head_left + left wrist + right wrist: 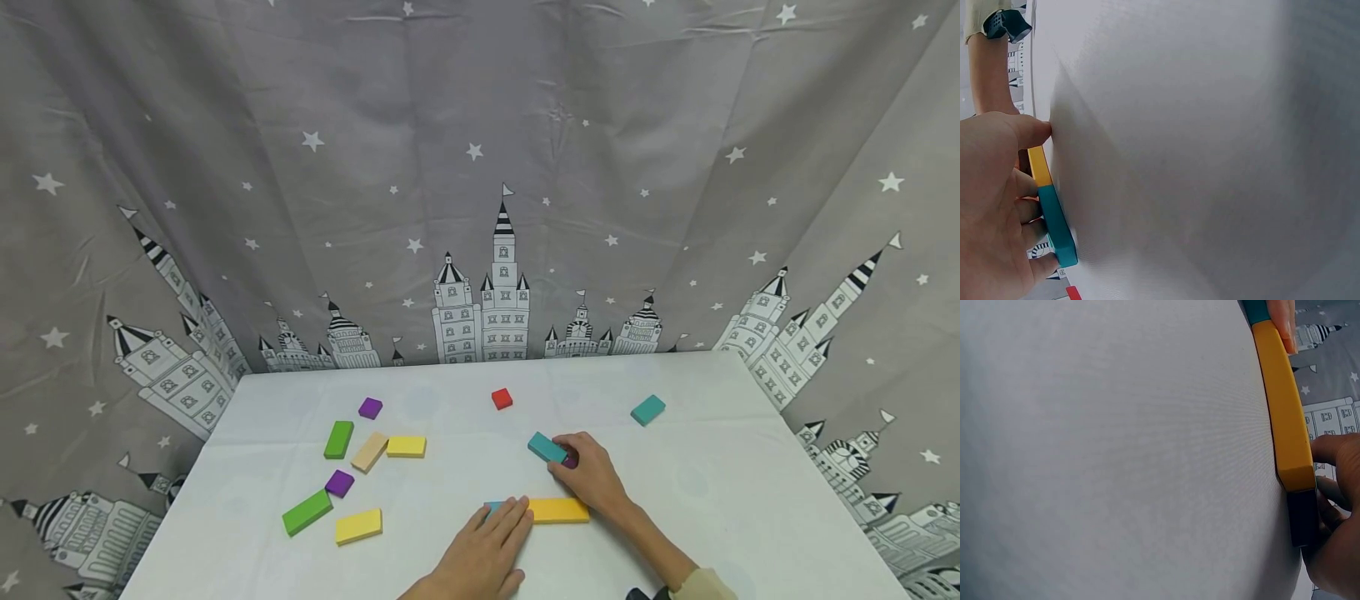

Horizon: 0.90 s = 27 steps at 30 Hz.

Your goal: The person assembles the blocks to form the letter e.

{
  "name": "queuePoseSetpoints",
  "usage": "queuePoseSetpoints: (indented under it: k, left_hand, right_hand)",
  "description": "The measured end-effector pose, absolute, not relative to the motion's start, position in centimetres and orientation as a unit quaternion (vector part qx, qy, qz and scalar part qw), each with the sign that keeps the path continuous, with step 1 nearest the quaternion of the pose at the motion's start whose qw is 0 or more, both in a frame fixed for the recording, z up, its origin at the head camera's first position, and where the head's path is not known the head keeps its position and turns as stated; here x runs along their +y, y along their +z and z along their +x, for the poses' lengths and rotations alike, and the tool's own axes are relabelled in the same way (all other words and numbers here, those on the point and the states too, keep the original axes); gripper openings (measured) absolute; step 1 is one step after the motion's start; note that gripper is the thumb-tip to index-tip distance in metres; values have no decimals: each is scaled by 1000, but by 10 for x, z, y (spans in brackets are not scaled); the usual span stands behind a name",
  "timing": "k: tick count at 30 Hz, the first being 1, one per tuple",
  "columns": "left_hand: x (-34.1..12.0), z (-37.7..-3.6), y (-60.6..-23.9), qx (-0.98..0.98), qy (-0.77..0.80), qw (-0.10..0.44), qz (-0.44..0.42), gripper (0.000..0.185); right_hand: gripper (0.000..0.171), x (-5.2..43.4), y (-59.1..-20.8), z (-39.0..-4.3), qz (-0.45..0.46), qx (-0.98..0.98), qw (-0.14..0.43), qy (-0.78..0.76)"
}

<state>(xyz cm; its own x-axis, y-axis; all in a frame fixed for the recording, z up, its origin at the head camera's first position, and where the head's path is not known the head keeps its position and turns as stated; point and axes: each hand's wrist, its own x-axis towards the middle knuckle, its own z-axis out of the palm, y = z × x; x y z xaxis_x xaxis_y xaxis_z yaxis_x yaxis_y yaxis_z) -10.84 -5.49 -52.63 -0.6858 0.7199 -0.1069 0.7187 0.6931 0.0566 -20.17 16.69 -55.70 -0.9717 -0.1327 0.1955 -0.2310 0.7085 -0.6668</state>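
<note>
Teal block [547, 447] pinched in right hand [592, 477], lying just beyond the orange block [558, 510], whose long axis runs left-right beside a small teal piece [492, 506] under the flat-fingered left hand [483, 550].

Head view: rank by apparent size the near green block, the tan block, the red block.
1. near green block, though nearer the camera.
2. tan block.
3. red block, clearly smallest, though farthest.
</note>
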Motion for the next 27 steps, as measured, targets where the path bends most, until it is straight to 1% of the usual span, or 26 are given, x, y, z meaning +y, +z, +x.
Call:
queuePoseSetpoints:
  k: [22, 27]
  left_hand:
    - [-54, -110, -530, 919, -7, 56, 391, 67]
    - [-55, -109, -531, 919, -9, 53, 390, 66]
  right_hand:
    - [40, 167, -557, -202, 95, -922, 55, 371]
    - [38, 171, -556, -204, 100, -917, 62, 380]
